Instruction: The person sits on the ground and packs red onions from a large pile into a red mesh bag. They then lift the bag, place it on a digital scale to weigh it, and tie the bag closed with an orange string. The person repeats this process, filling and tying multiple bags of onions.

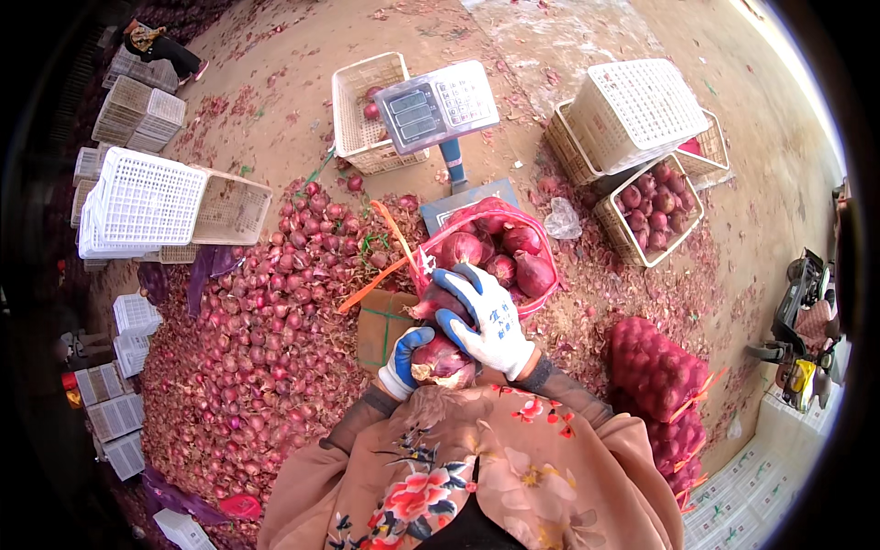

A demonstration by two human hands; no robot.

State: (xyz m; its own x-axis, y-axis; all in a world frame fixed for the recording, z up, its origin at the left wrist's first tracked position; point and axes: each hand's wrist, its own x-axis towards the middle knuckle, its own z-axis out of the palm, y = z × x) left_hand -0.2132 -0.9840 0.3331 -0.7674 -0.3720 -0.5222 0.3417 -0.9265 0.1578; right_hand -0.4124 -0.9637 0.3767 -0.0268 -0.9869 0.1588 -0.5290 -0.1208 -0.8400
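Note:
My left hand (402, 361), in a white glove with blue coating, cups a large red onion (445, 363) close to my body. Just above it, my right hand (489, 317), gloved alike, curls its fingers over a second red onion (440, 302). Both onions sit almost against each other. Beyond my hands, a pink mesh bag (551, 289) stands with its mouth wide, filled with red onions (505, 258). It rests on the blue platform (440, 214) of a scale, whose display head (438, 106) rises behind on a post.
A broad heap of red onions (254, 364) covers the floor at left, beside a cardboard box (378, 330). Crates (148, 199) are stacked at left. At right are a crate of onions (650, 254) and filled mesh sacks (653, 368). A person (165, 51) is at far left.

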